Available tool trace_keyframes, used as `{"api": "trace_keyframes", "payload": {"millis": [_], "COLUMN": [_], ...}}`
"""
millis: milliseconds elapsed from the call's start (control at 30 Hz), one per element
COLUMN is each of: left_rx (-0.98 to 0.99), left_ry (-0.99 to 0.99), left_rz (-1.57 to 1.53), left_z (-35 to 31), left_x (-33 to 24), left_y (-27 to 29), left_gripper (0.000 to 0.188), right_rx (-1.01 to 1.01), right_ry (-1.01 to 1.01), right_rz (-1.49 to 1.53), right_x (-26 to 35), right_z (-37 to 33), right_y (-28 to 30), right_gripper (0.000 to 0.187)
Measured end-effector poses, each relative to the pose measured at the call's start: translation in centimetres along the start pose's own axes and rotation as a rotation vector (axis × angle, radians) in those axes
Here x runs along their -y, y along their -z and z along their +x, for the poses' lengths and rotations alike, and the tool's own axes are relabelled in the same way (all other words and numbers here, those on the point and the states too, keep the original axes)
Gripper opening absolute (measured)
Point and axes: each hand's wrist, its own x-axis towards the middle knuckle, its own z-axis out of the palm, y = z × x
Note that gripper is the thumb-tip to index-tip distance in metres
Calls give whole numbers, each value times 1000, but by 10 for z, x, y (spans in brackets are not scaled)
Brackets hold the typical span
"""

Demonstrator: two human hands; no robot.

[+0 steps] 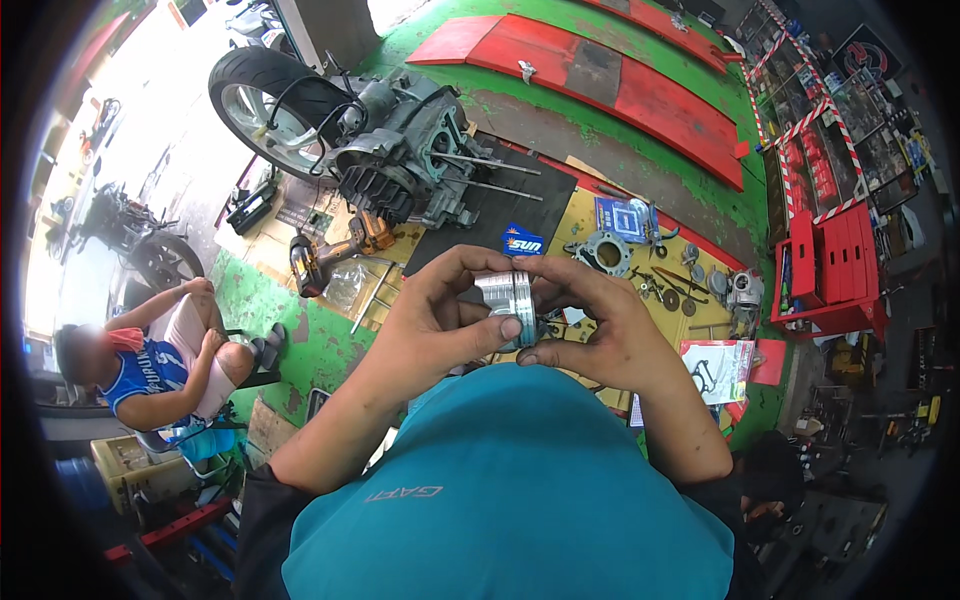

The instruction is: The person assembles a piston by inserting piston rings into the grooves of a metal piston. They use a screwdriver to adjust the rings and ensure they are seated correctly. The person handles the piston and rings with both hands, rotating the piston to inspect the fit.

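A silver piston [498, 293] with grooves around its side is held up in front of my chest, between both hands. My left hand [440, 315] grips it from the left, with the thumb pressed along its lower side. From the other side my right hand [605, 320] closes on it with thumb and fingers. A thin dark line, perhaps a ring, runs around the piston near my right fingertips. Beyond my hands lies a small blue packet [522, 240]. Past my right fingers sits a round-bored metal engine part [603, 254].
An engine [400, 150] with its rear wheel [265, 105] stands ahead to the left, two studs jutting right. A cordless power tool [308, 266] rests nearby. Gears [671, 298] and a bagged gasket [712, 372] lie right. A seated person [165, 370] is at left; a red cabinet [830, 265] stands right.
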Motion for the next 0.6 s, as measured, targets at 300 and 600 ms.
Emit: {"api": "trace_keyframes", "payload": {"millis": [300, 600], "left_rx": [-6, -28], "left_ry": [17, -4], "left_rz": [-54, -57], "left_z": [0, 2], "left_x": [-8, -3], "left_y": [5, 19], "left_gripper": [50, 48], "right_rx": [8, 30], "right_ry": [-14, -45], "right_rz": [42, 37], "right_x": [-6, -11], "right_z": [7, 15], "right_y": [-5, -6], "right_gripper": [85, 86]}}
